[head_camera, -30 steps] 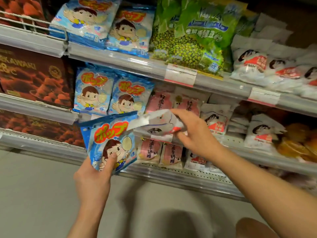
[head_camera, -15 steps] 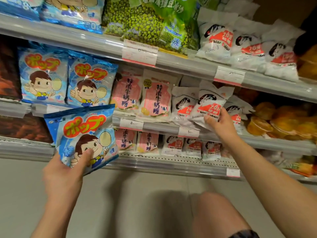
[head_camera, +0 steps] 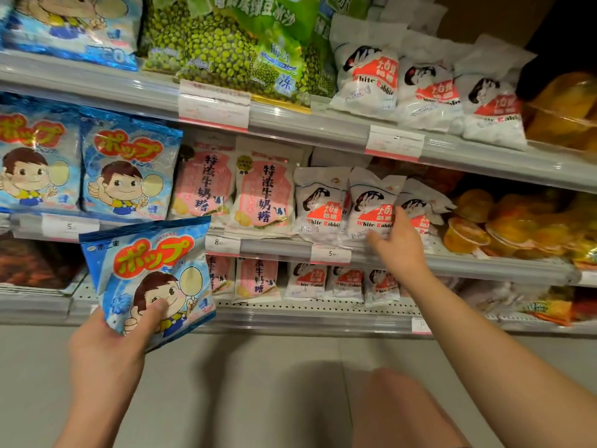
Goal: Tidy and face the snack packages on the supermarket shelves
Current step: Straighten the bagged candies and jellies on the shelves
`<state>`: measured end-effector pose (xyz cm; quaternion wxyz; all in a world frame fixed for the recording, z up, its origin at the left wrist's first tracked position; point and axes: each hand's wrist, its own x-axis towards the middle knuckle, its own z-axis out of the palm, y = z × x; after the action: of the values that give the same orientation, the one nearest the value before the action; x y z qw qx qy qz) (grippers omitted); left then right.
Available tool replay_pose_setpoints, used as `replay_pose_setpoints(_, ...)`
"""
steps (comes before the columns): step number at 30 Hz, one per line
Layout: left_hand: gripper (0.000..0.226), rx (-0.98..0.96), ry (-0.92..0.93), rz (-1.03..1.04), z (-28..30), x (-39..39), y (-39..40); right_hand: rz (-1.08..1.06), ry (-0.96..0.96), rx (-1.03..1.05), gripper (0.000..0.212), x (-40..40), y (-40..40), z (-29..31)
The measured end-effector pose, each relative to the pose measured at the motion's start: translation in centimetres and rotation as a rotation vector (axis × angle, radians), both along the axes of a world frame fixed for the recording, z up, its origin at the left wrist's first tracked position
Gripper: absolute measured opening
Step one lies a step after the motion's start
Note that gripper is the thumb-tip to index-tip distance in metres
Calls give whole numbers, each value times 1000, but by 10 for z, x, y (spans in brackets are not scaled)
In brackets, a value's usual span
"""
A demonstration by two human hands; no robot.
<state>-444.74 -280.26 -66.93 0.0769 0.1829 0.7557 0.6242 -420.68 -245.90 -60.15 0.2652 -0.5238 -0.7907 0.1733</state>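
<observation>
Warm dim store light; glare on foil packs; right edge blurred; wide-angle bowing.

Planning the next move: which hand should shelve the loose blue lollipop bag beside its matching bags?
Left. The left hand already grips the blue lollipop bag, just below its matching bags; the right hand is over at the White Rabbit bags.

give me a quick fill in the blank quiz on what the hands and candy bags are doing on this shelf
1. The left hand grips a ____ candy bag with a cartoon child on it.
2. The right hand touches a white rabbit bag on the ____ shelf.
3. Left of the white rabbit bags stand two ____ milk candy bags.
4. The green bags show ____.

Missing words: blue; middle; pink; peas
</observation>
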Motion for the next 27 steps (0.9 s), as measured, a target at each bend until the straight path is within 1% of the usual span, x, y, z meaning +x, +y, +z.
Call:
replay_pose_setpoints(1,24,-6,-6,-3,-2,1,1,-33,-2,87,64,0,0,0)
replay_pose_setpoints(2,23,-17,-3,-6,-2,3,2,-55,-17,194,64,0,0,1)
replay_pose_setpoints(4,18,-25,-4,-26,-3,5,4,-37,-64,398,47,-1,-1,1)
replay_pose_setpoints(5,17,-19,-4,-36,-3,7,5,-20,-99,444,37,-2,-1,0)
replay_pose_setpoints(6,17,-15,-5,-39,-2,8,7,-9,-132,430,31,-3,0,-1)
replay_pose_setpoints(8,20,-11,2,-49,-3,9,9,-6,-161,332,32,-6,1,-5)
replay_pose_setpoints(10,24,-10,11,-56,-2,11,10,31,-179,327,32,-6,1,-10)
replay_pose_setpoints(15,17,-37,-22,-80,-4,12,6,324,-316,394,31,1,-11,-21)
replay_pose_setpoints(19,18,-69,-51,-76,-7,10,2,353,-201,453,34,9,-37,-30)
replay_pose_setpoints(21,17,-53,-70,-90,-4,10,1,396,-120,344,29,6,-57,-27)
replay_pose_setpoints(23,17,-57,-83,-118,-1,11,-1,490,-56,155,23,-4,-80,-21)
replay_pose_setpoints(25,14,-54,-99,-153,1,14,-3,581,-41,43,24,-15,-104,-12)
replay_pose_setpoints(27,13,-22,-121,-160,11,22,-3,657,4,-74,29,-25,-127,1)
